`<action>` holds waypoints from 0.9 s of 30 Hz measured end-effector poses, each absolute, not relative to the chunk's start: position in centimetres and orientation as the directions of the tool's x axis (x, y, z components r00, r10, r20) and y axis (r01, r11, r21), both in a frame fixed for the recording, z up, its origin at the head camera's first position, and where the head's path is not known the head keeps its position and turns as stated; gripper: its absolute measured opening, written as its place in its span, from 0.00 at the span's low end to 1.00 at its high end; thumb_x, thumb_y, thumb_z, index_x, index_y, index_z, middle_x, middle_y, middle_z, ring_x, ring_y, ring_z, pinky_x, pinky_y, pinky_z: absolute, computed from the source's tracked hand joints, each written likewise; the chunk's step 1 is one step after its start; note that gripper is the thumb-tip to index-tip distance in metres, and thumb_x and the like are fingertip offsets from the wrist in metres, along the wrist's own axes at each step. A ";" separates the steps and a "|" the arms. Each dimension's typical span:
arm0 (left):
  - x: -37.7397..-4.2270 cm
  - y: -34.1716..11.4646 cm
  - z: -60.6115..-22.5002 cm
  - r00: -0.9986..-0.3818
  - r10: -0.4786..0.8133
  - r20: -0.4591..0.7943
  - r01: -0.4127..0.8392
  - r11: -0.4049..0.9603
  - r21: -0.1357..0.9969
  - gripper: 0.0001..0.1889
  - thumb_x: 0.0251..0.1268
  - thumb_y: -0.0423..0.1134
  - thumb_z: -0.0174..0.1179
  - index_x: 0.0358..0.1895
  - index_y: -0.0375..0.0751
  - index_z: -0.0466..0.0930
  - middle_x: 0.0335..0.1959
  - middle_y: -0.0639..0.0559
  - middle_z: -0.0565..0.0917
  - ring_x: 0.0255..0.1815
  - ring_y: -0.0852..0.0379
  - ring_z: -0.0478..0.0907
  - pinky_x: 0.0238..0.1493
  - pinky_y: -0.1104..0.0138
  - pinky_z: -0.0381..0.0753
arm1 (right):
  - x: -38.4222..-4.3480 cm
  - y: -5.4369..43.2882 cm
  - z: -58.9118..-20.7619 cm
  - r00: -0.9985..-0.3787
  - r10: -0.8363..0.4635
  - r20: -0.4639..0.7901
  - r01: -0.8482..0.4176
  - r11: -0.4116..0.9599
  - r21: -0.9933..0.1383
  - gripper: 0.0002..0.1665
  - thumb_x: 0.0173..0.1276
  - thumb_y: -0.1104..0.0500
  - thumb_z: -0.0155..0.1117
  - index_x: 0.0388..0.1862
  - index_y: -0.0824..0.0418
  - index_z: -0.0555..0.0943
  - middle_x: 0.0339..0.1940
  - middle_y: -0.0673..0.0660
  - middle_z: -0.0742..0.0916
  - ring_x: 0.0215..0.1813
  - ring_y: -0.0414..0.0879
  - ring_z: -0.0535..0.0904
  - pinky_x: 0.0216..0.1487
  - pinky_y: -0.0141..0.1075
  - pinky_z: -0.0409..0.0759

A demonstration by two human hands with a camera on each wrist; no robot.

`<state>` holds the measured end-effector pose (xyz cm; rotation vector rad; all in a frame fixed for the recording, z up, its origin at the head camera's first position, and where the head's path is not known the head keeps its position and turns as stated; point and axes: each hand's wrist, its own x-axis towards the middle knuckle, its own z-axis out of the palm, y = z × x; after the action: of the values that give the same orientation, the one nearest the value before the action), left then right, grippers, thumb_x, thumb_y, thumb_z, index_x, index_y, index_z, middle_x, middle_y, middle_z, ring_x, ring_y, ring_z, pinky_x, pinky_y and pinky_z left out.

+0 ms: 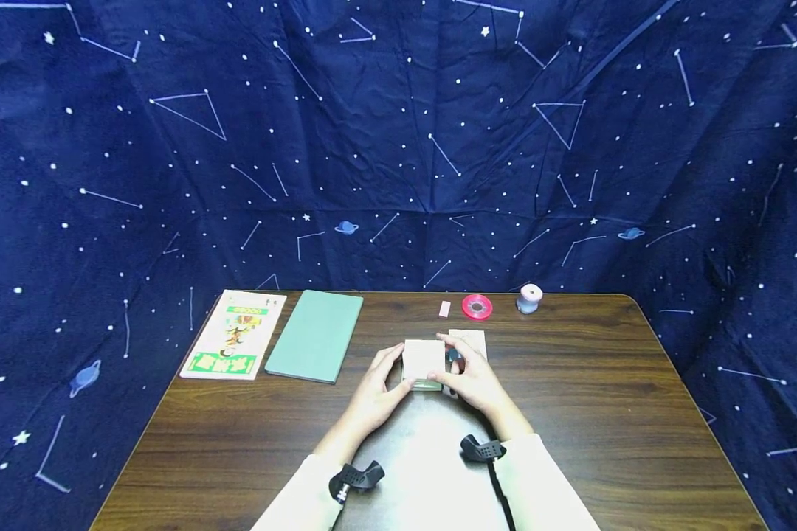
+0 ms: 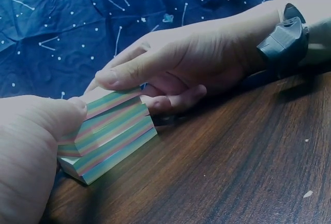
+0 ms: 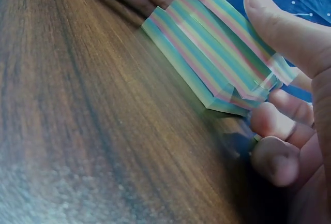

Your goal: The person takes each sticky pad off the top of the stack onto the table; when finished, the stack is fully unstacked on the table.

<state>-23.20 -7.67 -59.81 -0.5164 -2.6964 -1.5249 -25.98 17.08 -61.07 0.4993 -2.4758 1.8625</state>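
Observation:
A stack of memo paper blocks (image 1: pixel 423 358), white on top, stands on the table between the two hands. Pink, yellow, green and blue stripes run along the edges of the paper stack (image 2: pixel 115 136) in the left wrist view, and its layers sit slightly out of line. My left hand (image 1: pixel 370 391) grips the upper part from the left, thumb at the near edge. From the right, my right hand (image 1: pixel 476 381) holds the same upper part between thumb and fingers. The right hand partly covers a white sheet or card (image 1: pixel 476 339) and small bluish items that I cannot make out.
A magazine (image 1: pixel 232 335) and a green notebook (image 1: pixel 315 335) lie at the left. Along the back are a small pink block (image 1: pixel 444 309), a pink-red ring-shaped roll (image 1: pixel 477 307) and a whitish spool (image 1: pixel 529 298). A dark blue curtain (image 1: pixel 398 147) hangs behind the table.

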 end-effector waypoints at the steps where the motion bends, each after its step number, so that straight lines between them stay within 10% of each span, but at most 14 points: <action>1: -23.2 -7.7 -59.8 -0.946 0.283 0.161 0.284 0.475 0.833 0.39 0.78 0.48 0.67 0.86 0.43 0.64 0.83 0.45 0.70 0.87 0.41 0.64 0.86 0.40 0.62 | -26.0 17.1 -61.0 -0.949 -0.253 0.187 -0.248 0.238 -0.939 0.49 0.64 0.58 0.86 0.82 0.61 0.73 0.61 0.63 0.78 0.21 0.35 0.73 0.15 0.32 0.75; 27: -23.0 -7.7 -59.6 -0.938 0.291 0.188 0.311 0.467 0.828 0.39 0.75 0.44 0.71 0.84 0.39 0.66 0.81 0.44 0.71 0.85 0.40 0.67 0.85 0.40 0.64 | -25.6 17.3 -60.8 -0.949 -0.276 0.149 -0.195 0.146 -0.970 0.46 0.68 0.61 0.82 0.82 0.58 0.72 0.65 0.65 0.76 0.18 0.46 0.84 0.15 0.42 0.83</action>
<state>-23.02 -7.70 -59.56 -0.5489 -2.6725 -1.5155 -25.63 17.26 -60.80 0.4993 -2.4259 2.0348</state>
